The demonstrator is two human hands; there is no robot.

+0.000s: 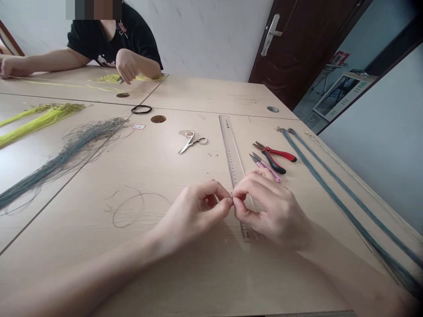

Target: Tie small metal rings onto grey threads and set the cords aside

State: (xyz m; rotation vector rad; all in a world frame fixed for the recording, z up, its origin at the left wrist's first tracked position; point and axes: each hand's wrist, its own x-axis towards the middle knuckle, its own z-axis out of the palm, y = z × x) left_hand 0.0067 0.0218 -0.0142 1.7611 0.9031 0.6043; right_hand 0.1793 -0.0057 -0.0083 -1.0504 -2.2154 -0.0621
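Note:
My left hand (201,204) and my right hand (267,204) meet fingertip to fingertip above a clear ruler (227,149). Both are closed in a pinch. A thin grey cord (114,215) lies in a loose loop on the table and runs toward my left hand, which appears to pinch it. Between the fingertips is a tiny piece, too small to name. Faint strands show beneath my right hand. Just beyond that hand lie pink-handled thread snips (264,167) and red-and-black pliers (269,154). Silver scissors (190,143) rest open, left of the ruler.
Grey-blue cord bundles lie at left (66,154) and right (317,176). Yellow cords (42,123) are at far left. Across the table sits a person (115,44) handling yellow strands. A black ring (141,109), a small label (139,127) and table holes (158,119) lie between.

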